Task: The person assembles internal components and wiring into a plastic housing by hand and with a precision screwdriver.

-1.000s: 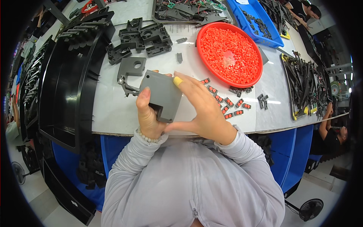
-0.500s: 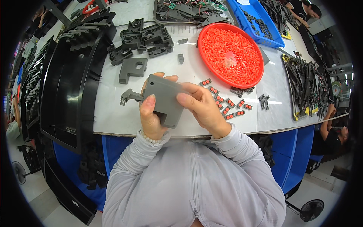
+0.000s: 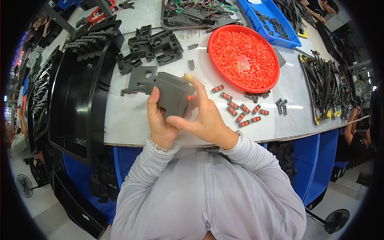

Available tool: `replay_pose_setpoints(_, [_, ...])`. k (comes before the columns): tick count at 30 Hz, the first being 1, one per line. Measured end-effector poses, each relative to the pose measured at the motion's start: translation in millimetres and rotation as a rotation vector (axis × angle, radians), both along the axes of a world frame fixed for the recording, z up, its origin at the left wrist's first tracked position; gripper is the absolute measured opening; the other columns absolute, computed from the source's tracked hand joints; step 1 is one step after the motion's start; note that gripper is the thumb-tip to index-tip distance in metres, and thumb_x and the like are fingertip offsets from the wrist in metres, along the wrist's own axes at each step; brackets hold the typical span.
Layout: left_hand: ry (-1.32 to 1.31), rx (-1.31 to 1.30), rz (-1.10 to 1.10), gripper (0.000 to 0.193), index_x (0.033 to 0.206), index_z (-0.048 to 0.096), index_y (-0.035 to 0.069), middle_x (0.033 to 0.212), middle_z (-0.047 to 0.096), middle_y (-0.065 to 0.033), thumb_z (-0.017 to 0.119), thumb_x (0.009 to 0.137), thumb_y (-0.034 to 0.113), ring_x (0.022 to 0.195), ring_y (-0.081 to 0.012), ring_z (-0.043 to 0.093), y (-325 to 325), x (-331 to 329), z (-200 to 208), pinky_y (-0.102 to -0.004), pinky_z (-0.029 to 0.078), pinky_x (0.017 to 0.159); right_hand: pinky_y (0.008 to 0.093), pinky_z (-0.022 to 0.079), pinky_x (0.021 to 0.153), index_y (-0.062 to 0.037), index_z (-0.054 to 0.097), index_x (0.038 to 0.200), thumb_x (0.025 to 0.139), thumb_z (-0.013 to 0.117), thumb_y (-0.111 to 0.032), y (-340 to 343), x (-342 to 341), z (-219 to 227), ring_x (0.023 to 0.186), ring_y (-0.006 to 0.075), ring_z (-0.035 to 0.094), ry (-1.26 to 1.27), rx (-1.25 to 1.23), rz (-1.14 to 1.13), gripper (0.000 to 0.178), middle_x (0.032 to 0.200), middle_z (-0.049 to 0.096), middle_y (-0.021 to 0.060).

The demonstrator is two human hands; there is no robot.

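Observation:
Above the table's near edge I hold a dark grey plastic housing (image 3: 171, 94), tilted so that one side faces right. Red round pieces show on that side. My left hand (image 3: 161, 124) grips it from the left, thumb on its broad face. A thin grey arm (image 3: 135, 91) sticks out to the left. My right hand (image 3: 212, 122) closes round the right side, thumb at the lower edge and a yellow-covered fingertip at the top corner; its other fingers are partly hidden and blurred. Behind lies another grey housing (image 3: 138, 76) with a round hole.
Several small grey pieces with red buttons (image 3: 245, 108) lie right of my hands. Beyond them stands a red basin (image 3: 276, 76) of small red parts, with a blue tray (image 3: 295, 43) behind. Grey housings (image 3: 166, 46) are piled at the back left, beside a black bin (image 3: 72, 100).
The housing has turned from facing me flat to showing its right side. My right hand has shifted from its front face to its right edge. The thin arm now points lower.

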State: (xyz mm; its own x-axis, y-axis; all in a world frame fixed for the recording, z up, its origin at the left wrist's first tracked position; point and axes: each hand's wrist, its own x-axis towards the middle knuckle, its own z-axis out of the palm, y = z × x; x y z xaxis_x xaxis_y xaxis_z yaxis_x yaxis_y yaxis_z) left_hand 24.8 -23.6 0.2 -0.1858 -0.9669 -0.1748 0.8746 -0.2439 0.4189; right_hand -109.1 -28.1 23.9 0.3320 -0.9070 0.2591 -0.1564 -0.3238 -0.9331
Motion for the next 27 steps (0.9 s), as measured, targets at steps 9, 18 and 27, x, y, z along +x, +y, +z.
replay_pose_setpoints(9, [-0.137,-0.055,0.062,0.051,0.122,0.046,0.003,0.116,0.056,-0.0133,0.051,0.088,0.040,0.098,-0.0255,0.059,11.9,9.4,25.1,-0.0409,0.049,0.085,0.0291,0.049,0.069,-0.0002,0.018,0.138,0.070,0.074,-0.018,4.3,12.2,-2.8,0.078,0.0214,0.059,-0.184,0.035,0.086,0.090,0.098,0.060,0.0173])
replay_pose_setpoints(18, [-0.770,-0.164,0.581,0.028,0.108,0.053,0.000,0.100,0.060,-0.0078,0.058,0.081,0.008,0.092,-0.0180,0.059,21.7,183.4,101.6,-0.0320,0.048,0.084,0.0328,0.044,0.082,-0.0028,0.011,0.142,0.078,0.068,-0.011,20.5,-12.1,-8.8,0.081,0.0189,0.058,-0.084,0.118,0.347,0.086,0.092,0.060,0.0118])
replay_pose_setpoints(27, [-1.332,-0.071,0.753,0.036,0.103,0.057,-0.001,0.094,0.061,-0.0059,0.073,0.072,0.010,0.085,-0.0128,0.056,-101.8,364.2,11.9,-0.0244,0.043,0.078,0.0298,0.045,0.079,-0.0001,0.025,0.138,0.079,0.066,-0.006,23.6,-31.8,-12.3,0.076,0.0170,0.059,0.128,-0.024,0.249,0.072,0.085,0.062,0.0098])
